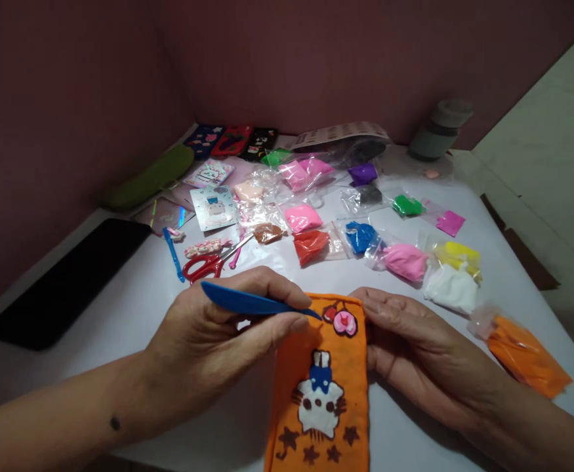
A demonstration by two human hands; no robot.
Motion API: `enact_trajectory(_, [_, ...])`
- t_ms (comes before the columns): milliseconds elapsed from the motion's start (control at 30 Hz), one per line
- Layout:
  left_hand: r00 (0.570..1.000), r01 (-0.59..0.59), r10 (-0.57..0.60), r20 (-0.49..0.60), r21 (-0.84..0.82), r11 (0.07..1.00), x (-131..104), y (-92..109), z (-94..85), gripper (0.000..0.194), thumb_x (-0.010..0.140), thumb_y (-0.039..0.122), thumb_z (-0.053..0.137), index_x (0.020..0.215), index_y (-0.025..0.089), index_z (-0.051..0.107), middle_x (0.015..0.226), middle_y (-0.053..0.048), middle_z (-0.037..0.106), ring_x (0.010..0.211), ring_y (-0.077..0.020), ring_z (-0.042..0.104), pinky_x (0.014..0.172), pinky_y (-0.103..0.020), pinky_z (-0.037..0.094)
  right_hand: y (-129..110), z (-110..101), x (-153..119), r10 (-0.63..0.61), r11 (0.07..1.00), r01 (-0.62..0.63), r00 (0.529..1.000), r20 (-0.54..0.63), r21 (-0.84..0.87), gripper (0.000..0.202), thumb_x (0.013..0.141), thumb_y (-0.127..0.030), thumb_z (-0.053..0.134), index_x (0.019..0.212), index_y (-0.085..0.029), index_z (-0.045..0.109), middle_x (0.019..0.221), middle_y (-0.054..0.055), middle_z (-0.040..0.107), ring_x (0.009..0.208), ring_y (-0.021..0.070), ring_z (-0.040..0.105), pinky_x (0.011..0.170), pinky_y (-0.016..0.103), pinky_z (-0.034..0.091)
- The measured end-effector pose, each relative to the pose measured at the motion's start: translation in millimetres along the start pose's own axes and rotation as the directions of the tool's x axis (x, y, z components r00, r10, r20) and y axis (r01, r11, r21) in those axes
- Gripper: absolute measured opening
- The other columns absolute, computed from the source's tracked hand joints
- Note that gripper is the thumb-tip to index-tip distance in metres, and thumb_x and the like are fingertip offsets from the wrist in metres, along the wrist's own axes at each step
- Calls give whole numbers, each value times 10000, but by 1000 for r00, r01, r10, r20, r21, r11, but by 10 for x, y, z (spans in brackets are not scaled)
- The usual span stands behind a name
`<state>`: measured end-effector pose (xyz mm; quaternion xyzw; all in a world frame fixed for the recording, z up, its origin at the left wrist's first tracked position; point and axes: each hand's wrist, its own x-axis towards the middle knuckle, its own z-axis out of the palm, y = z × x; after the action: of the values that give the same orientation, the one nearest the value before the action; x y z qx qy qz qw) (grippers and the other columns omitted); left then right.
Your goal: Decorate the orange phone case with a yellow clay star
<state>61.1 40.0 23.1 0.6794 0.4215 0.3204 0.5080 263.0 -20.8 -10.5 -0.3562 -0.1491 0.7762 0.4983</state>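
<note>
Near the front edge of the surface point(119, 314) lies an orange clay-covered panel point(291, 380) with a white cat figure point(319, 403) and a small pink cherry piece point(343, 322) at its far end. The left hand point(208, 334) has its grip closed on a blue modelling tool point(252, 303), pinched between thumb and fingers, the point just at the cherry piece. The right hand point(414, 347) rests flat against the panel's right side, fingers curled loosely and holding nothing. The clay looks soft and easily dented, so the panel is best held by its edges; the tool seems light and stiff. Bags of coloured clay point(405, 261) and red scissors point(203, 266) lie toward the middle.
</note>
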Motion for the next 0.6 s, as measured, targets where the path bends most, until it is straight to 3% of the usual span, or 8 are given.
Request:
enact_trajectory(167, [997,-1,0,74,15,1000,26,4,-21,22,764,257,750,762,277,759,748,18,735,700,-174,654,672,-228,538,0,-20,1,-7,1000,7,1000,-6,-8,106,863,-207,709,808,-119,726,800,44,704,762,132,672,742,250,578])
enact_trajectory(267, [998,-16,14,58,38,999,39,-5,-21,39,754,237,752,757,276,755,723,26,726,667,-161,644,637,-214,530,-1,-23,-3,3,1000,-4,1000,-17,-22,110,864,-213,708,816,-115,722,817,55,702,772,140,668,737,258,574])
enact_trajectory(433, [998,-41,39,49,49,998,39,-24,-14,58,761,234,748,752,290,758,518,66,585,429,-85,477,536,-194,488,-2,-7,-2,6,1000,-7,1000,-13,-20,113,859,-213,712,809,-112,714,812,55,698,769,139,667,718,248,568])
enact_trajectory(600, [999,0,-2,45,33,999,37,-11,-26,65,773,238,746,755,299,763,482,79,535,396,-64,450,569,-188,509,1,-9,-8,7,999,-8,1000,-31,-44,141,851,-244,723,812,-109,709,821,66,699,778,154,671,717,259,567])
